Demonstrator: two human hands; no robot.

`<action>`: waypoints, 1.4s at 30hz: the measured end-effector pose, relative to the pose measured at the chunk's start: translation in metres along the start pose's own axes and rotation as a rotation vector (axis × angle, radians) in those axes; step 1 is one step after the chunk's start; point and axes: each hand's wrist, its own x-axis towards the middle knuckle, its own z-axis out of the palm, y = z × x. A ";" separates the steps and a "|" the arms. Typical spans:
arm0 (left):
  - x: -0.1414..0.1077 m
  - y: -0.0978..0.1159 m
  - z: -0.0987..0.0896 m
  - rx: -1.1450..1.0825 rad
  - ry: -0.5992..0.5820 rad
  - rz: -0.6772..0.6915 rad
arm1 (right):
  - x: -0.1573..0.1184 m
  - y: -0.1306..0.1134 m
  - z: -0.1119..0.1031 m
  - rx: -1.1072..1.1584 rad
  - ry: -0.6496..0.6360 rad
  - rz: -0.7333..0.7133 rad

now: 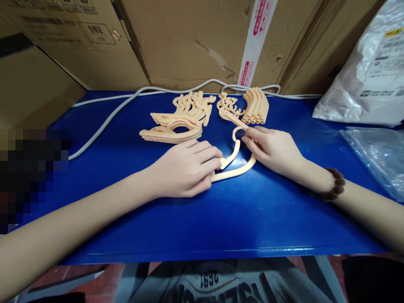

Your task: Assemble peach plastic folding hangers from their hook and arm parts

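Note:
My left hand (pixel 189 168) is closed, palm down, on the left end of a cream plastic clothes hanger (pixel 235 173) low over the blue table. Beside the hanger's curved bar, a cream hook-shaped piece (pixel 234 152) runs from my left fingertips up toward my right hand. With thumb and fingers together, my right hand (pixel 274 147) pinches the hanger's other end. A straight cream arm (pixel 235 120) sticks out past those fingers toward the back. My fingers cover the spots where these parts meet, so I cannot tell whether they are joined.
Behind my hands lie stacked curved hanger parts (pixel 172 134), a pile of cream hooks (pixel 192 105), small hooked pieces (pixel 227 103) and a row of hollow arms (pixel 256 105). A white cable (pixel 110 126) crosses the blue table (pixel 202 227). Cardboard boxes (pixel 189 42) and a white plastic bag (pixel 356 80) stand behind.

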 end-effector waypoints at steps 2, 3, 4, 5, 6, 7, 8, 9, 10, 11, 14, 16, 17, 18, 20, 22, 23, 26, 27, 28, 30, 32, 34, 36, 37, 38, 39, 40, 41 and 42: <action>0.000 0.001 0.000 0.005 0.014 -0.016 | 0.000 0.000 0.000 -0.002 0.001 0.002; 0.000 0.002 0.000 0.014 0.017 -0.023 | 0.000 0.000 0.000 -0.001 0.000 0.001; 0.001 0.002 0.000 0.022 0.018 -0.024 | 0.000 -0.001 0.000 0.001 -0.003 0.001; 0.001 0.002 0.000 0.031 0.020 -0.024 | 0.000 -0.001 0.000 0.001 -0.004 0.003; 0.001 0.002 0.000 0.039 0.023 -0.026 | 0.000 -0.002 -0.001 0.000 -0.004 0.009; 0.001 0.002 0.000 0.045 0.026 -0.036 | 0.000 -0.002 -0.001 -0.002 -0.003 0.017; 0.001 0.001 0.001 0.050 0.031 -0.049 | 0.000 -0.002 -0.001 -0.005 0.001 0.028; 0.001 0.001 0.001 0.052 0.033 -0.066 | 0.000 -0.003 -0.001 -0.005 0.005 0.039; 0.001 0.000 0.002 0.049 0.033 -0.081 | 0.000 -0.003 -0.001 -0.003 0.009 0.047; 0.001 -0.001 0.002 0.043 0.030 -0.097 | 0.000 -0.003 -0.001 0.003 0.012 0.052; 0.000 -0.002 0.002 0.025 0.027 -0.119 | -0.001 -0.003 -0.001 0.028 0.021 0.055; 0.000 -0.003 0.002 0.022 0.027 -0.118 | -0.001 -0.002 -0.001 0.034 0.025 0.056; 0.000 -0.003 0.002 0.021 0.024 -0.115 | -0.001 -0.002 0.000 0.035 0.025 0.057; 0.000 -0.002 0.002 0.019 0.021 -0.109 | -0.001 -0.002 0.000 0.036 0.026 0.057; 0.000 -0.002 0.002 0.012 0.013 -0.104 | 0.000 -0.002 0.000 0.040 0.024 0.053; 0.000 -0.002 0.002 0.005 0.010 -0.098 | 0.000 -0.001 0.000 0.044 0.023 0.049; 0.000 -0.002 0.001 0.003 0.008 -0.095 | 0.000 -0.001 0.000 0.045 0.022 0.048; 0.000 -0.002 0.002 0.000 0.006 -0.086 | 0.000 -0.002 0.001 0.040 0.022 0.055; 0.000 -0.002 0.002 -0.001 0.007 -0.085 | 0.000 -0.002 0.001 0.037 0.021 0.059; 0.000 -0.001 0.001 -0.002 0.007 -0.085 | 0.000 -0.002 0.001 0.033 0.020 0.063; 0.000 -0.001 0.001 0.000 0.006 -0.079 | 0.000 -0.003 0.000 0.024 0.016 0.066; 0.001 -0.001 0.001 0.004 0.000 -0.067 | 0.000 -0.003 0.000 0.017 0.012 0.066; 0.001 0.000 0.001 0.007 -0.010 -0.053 | 0.000 -0.003 -0.001 0.013 0.012 0.063; 0.001 -0.001 0.002 0.005 -0.014 -0.044 | 0.000 -0.002 0.000 0.014 0.014 0.055; 0.001 -0.001 0.002 0.001 -0.014 -0.040 | 0.000 -0.002 0.000 0.012 0.015 0.051; 0.000 -0.001 0.003 -0.005 -0.011 -0.037 | 0.000 -0.002 0.001 0.010 0.016 0.046; 0.000 -0.001 0.003 -0.012 -0.007 -0.034 | 0.000 -0.002 0.001 0.007 0.018 0.044; 0.000 -0.001 0.004 -0.017 -0.004 -0.033 | 0.000 -0.002 0.002 0.004 0.021 0.043; 0.000 -0.001 0.005 -0.022 0.000 -0.030 | 0.000 -0.002 0.002 0.003 0.023 0.042; 0.000 -0.001 0.005 -0.024 0.001 -0.029 | 0.000 -0.002 0.002 0.004 0.024 0.042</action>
